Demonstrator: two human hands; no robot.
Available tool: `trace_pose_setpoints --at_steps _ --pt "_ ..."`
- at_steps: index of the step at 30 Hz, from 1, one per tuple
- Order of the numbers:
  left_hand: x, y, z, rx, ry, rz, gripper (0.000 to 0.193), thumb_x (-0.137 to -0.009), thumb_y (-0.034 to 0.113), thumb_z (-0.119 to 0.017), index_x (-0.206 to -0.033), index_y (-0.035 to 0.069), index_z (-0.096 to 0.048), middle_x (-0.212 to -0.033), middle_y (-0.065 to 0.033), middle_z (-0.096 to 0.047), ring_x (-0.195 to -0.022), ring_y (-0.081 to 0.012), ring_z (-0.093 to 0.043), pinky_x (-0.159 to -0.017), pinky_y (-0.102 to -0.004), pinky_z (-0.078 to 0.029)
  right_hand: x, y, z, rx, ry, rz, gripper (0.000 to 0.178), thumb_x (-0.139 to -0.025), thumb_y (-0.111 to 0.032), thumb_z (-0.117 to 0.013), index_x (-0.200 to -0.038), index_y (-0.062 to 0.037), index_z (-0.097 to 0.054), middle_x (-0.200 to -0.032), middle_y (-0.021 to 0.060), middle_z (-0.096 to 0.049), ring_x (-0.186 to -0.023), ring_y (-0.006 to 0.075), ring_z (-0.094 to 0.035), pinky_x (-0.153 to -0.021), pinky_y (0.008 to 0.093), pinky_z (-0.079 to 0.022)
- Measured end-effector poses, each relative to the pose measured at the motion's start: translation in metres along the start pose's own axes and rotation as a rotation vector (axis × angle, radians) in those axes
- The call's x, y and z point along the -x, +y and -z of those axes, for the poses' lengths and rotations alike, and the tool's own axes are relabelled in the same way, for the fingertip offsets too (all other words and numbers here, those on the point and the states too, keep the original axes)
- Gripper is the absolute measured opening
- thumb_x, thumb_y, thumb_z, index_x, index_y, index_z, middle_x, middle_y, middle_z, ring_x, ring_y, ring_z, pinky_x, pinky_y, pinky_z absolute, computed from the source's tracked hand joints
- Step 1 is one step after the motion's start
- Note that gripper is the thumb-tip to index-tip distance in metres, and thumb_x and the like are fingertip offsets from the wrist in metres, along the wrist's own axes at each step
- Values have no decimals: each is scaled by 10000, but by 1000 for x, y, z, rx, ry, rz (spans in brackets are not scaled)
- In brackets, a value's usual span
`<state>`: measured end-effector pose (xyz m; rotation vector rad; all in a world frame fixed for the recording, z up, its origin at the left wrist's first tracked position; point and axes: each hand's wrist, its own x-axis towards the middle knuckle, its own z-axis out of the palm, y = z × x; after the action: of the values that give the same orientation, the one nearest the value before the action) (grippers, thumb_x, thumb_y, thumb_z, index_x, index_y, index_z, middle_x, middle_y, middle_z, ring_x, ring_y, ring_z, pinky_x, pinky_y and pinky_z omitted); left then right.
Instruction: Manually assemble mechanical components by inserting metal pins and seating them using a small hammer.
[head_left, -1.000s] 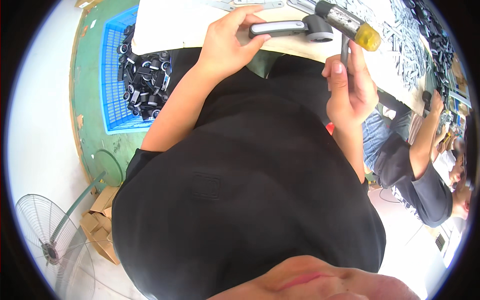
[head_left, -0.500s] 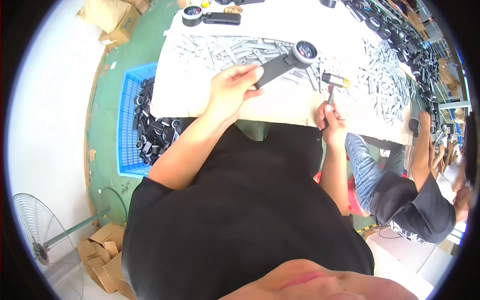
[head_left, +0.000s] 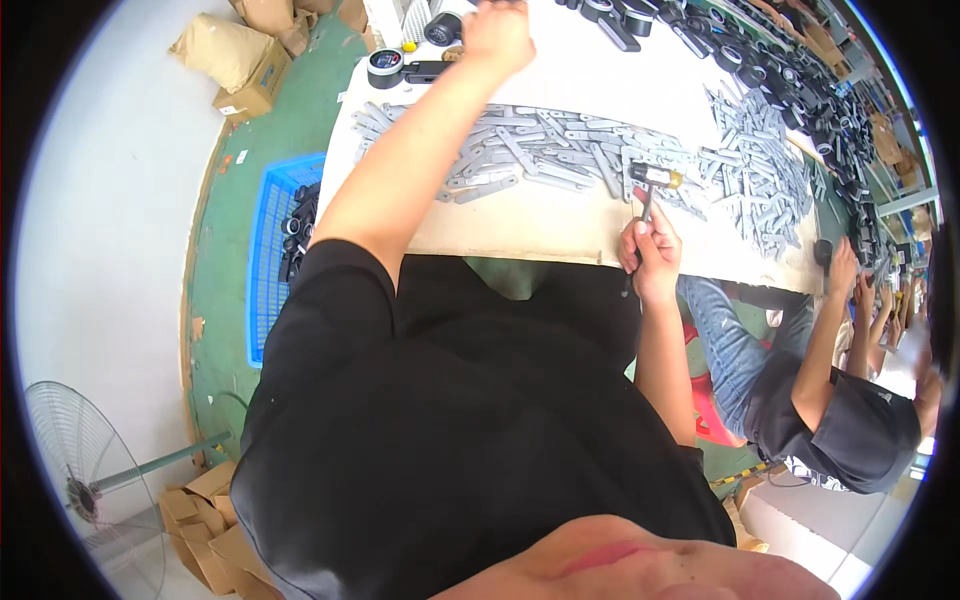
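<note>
Head view, left hand (head_left: 497, 35): stretched to the far edge of the white table (head_left: 580, 215); grip cannot be told, fingers cut off at the rim.
Near left hand: round black-and-white dial part (head_left: 385, 66) and a small black cylinder (head_left: 442, 28), both on the table.
Right hand (head_left: 651, 252): at the near table edge, grip closed round the handle of a small hammer with a black and yellow head (head_left: 654, 179).
Hammer: upright, head over the spread of flat grey metal bars (head_left: 545, 155).
Floor, left: blue plastic crate of black ring parts (head_left: 268, 260).
Right side: another person's hand (head_left: 842, 262) at the table edge.
</note>
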<state>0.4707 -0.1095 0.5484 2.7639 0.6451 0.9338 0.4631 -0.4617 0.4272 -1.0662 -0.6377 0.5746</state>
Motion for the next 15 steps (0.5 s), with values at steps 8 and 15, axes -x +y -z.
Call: trace_pose_setpoints --at_steps 8,15 --pt "-24 -132 -18 -477 -118 -344 307 -901 231 -774 -1181 140 -691 -1039 -110 -763 -1056 -292 -730 -870 -585 -566 -3 -7 -12 29 16 -69 443 -1095 -45 -488 -1537 -18 -489 -688 -1 -443 -504 70 -349 -442 234 -307" --pt "75 -11 78 23 -84 -415 248 -910 195 -752 -1142 155 -674 -1029 -111 -762 -997 -334 -723 -825 -525 -579 -17 -13 -9 -92 57 -136 269 -1080 -55 -526 -1321 32 -608 -685 9 -495 -462 76 -379 -414 248 -303"
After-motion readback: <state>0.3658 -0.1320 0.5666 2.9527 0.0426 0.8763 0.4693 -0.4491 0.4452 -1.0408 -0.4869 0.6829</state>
